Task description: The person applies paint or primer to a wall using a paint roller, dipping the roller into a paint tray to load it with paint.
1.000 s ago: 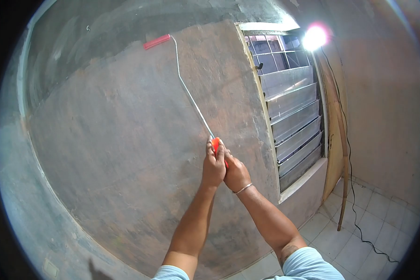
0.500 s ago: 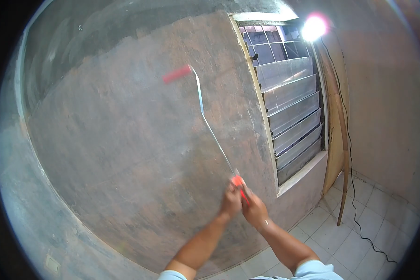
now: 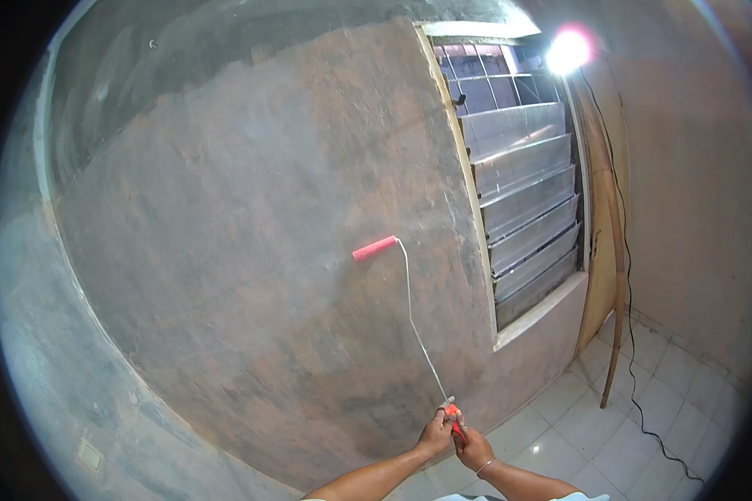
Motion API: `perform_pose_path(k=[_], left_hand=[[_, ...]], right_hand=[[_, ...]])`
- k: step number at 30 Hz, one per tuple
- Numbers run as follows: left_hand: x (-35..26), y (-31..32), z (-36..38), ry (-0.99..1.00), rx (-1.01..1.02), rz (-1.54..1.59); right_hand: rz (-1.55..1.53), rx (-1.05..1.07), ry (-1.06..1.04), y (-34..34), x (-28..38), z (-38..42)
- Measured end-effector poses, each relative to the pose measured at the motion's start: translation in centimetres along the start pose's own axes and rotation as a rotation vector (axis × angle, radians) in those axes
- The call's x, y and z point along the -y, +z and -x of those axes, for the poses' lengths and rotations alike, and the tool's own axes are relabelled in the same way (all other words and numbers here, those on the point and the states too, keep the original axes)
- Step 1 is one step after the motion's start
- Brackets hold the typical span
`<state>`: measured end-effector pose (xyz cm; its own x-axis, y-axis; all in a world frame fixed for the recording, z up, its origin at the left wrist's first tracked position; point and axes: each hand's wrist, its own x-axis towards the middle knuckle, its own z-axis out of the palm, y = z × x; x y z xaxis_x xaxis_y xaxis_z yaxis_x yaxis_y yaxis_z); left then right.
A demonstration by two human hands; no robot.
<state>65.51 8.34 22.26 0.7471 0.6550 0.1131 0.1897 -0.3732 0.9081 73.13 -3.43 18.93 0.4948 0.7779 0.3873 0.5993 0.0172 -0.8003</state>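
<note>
A paint roller [image 3: 374, 248] with a pink-red sleeve and a long bent metal rod lies against the patchy grey-brown wall [image 3: 226, 275], left of the window. Its orange-red handle is low in the view, gripped by both hands. My left hand [image 3: 435, 435] is closed around the handle on its left side. Closed on the same handle from the right is my right hand [image 3: 475, 451], with a thin band at the wrist. The fingers partly hide the handle.
On the right is a louvered glass window [image 3: 526, 188] with a bare metal grille above. A bright lamp [image 3: 568, 50] hangs by a wooden pole [image 3: 616, 275]. Its black cable [image 3: 635, 367] trails onto the white tile floor [image 3: 551, 451]. A wall switch [image 3: 90, 456] is at lower left.
The roller has moved down the wall and somewhat to the right. Both hands have come down with the handle, closer to my body, still gripping it.
</note>
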Motion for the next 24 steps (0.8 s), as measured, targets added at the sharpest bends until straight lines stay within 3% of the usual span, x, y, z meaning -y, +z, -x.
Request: perform_pose_path(k=[1,3,5,7,10,13,14,15,16,17,18,20,23,24], left_hand=[[-0.2,0.0,-0.2,-0.014,0.008,0.004],[-3.5,-1.4,-4.0,0.151,-0.137,0.017],[-10.6,-6.2,-9.0,0.210,-0.229,-0.057],[-20.4,-11.2,-12.6,0.580,-0.387,-0.127],[-28.8,-17.3,-17.0,0.540,-0.368,0.050],[-26.9,-17.7,-18.2,0.569,-0.355,0.062],[-23.2,-16.4,-17.9,0.630,-0.364,0.003],[-21.2,-13.9,-14.7,0.553,-0.329,0.067],[-18.3,-11.7,-11.4,0.361,-0.274,-0.075],[-11.6,-8.4,-10.1,0.361,-0.297,-0.077],[-7.4,-5.3,-6.8,0.208,-0.221,-0.172],[0.1,-0.1,-0.6,0.045,-0.006,0.003],[0.3,1.5,2.2,-0.104,0.003,-0.052],[-0.4,0.7,0.5,-0.004,-0.092,-0.060]], right_hand=[[0.000,0.006,0.016,0.0,0.0,-0.2],[-0.022,-0.120,-0.115,-1.2,2.1,-5.1],[-0.028,-0.222,-0.234,-3.9,7.7,-12.7],[-0.054,-0.299,-0.328,-7.8,16.1,-19.8],[-0.063,-0.331,-0.417,-11.1,24.3,-26.2],[-0.055,-0.325,-0.410,-10.5,23.9,-26.1],[-0.041,-0.335,-0.436,-9.0,21.2,-24.8],[-0.021,-0.292,-0.385,-7.5,17.8,-22.1],[-0.004,-0.251,-0.336,-5.9,14.0,-18.7],[-0.005,-0.206,-0.281,-3.9,9.6,-14.8],[-0.022,-0.176,-0.307,-1.2,3.8,-10.6],[-0.029,-0.061,-0.169,0.0,-1.1,-0.9],[0.008,0.040,-0.013,-0.3,-0.8,2.2],[0.018,0.001,-0.067,-0.2,-0.6,-0.4]])
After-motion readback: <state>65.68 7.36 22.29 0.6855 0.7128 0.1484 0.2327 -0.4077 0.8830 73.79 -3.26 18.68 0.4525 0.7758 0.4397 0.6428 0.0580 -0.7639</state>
